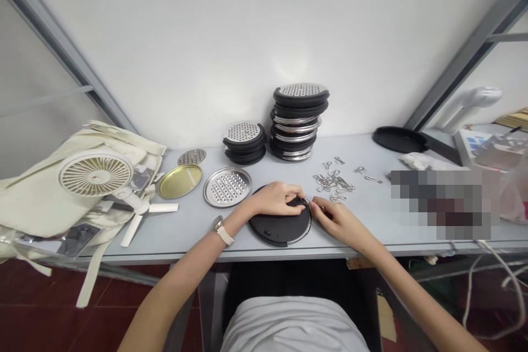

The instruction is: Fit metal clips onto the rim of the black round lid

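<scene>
Black disc [272,226] is laid flat at the front edge of the table [198,231], directly before the person, probably so both hands can reach its rim and the tabletop can take the pressure. Bare silvery edge is shown at front right; black edging [310,219] is seen along the right side. Left hand [282,199] is laid over the disc from the far left, thumb and fingers clamped on the edging at the right rim, apparently to steady the piece. Right hand [332,217] is brought in from the right, thumb and forefinger pinched together on the edging just beside the left fingertips; whether some small metal part is also gripped cannot be told. Loose wire clips [335,181] are scattered beyond the right hand, likely for easy picking. Grater disc [228,187] is set just beside the black disc, left, with gold lid [180,181] and perforated disc [192,157] farther out. Short stack [245,143] and tall stack [295,126] are kept by the wall, presumably to free working room. Black pan [400,139] is placed far right; fan [96,175] and cream bag [33,176] are left at far left.
</scene>
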Demonstrator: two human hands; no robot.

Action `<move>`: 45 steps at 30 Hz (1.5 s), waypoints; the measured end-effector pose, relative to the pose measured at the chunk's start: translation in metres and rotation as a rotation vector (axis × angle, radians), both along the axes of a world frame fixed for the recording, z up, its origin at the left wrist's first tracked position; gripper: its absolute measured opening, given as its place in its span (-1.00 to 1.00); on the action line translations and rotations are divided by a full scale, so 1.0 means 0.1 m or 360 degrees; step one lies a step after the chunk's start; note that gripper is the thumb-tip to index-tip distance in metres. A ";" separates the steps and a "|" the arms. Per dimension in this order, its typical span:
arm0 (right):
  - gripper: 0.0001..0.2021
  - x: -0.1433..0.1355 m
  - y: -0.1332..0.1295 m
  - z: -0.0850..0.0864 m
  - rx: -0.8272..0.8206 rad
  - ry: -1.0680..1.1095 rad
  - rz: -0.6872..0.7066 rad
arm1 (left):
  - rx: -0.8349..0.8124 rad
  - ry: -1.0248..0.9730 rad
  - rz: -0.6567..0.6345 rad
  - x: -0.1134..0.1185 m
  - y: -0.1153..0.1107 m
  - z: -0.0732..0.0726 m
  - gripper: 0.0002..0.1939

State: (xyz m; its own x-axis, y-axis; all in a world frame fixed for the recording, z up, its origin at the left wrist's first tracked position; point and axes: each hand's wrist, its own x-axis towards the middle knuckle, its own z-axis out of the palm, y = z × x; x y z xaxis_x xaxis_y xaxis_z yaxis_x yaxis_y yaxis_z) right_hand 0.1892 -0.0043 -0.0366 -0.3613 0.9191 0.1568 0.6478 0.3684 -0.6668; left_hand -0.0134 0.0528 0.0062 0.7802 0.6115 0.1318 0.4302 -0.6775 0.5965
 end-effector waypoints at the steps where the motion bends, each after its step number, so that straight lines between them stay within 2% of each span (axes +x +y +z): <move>1: -0.68 0.00 0.00 0.01 0.0009 0.0010 -0.0008 | -0.0005 0.0005 0.0001 0.00 0.00 0.00 -0.80; 16: -0.66 -0.02 -0.01 0.05 0.0058 -0.0086 -0.0005 | 0.0124 0.0046 -0.0014 0.00 -0.01 0.01 -0.83; 31: -0.71 -0.03 -0.03 0.02 0.0117 -0.0173 -0.0045 | 0.0006 0.0041 0.0001 0.01 0.00 0.00 -0.82; 45: -0.70 -0.02 -0.01 0.02 0.0078 -0.0112 -0.0034 | -0.0077 -0.0007 0.0007 0.01 0.02 -0.02 -0.81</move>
State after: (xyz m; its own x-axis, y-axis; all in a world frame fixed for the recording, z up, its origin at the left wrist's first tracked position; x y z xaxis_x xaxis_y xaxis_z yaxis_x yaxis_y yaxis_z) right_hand 0.1873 -0.0057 -0.0347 -0.3534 0.9187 0.1765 0.7004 0.3849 -0.6011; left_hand -0.0125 0.0547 0.0047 0.7771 0.6205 0.1056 0.4303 -0.6461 0.6304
